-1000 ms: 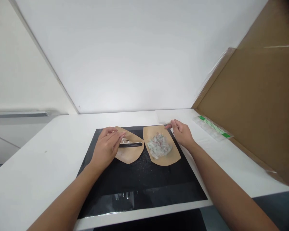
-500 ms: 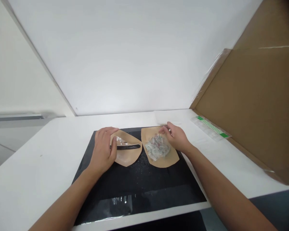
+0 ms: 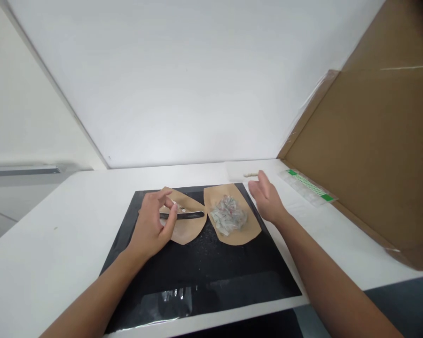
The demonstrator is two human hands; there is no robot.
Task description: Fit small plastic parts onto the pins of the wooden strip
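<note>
Black mat (image 3: 211, 263), lower centre of the frame, lies on the white surface (image 3: 45, 249). Left hand (image 3: 153, 220) is over the left brown sheet (image 3: 185, 234), fingers narrow and curled by the white bits (image 3: 182, 208); grip cannot be told. Dark strip (image 3: 188, 215) crosses that sheet. Right brown sheet (image 3: 245, 238) bears the heap of clear packets (image 3: 229, 216). Right hand (image 3: 267, 202) is beside it, fingers near a pale slender piece (image 3: 250, 175); contact cannot be told. Green-marked clear case (image 3: 310, 186) lies right of centre.
</note>
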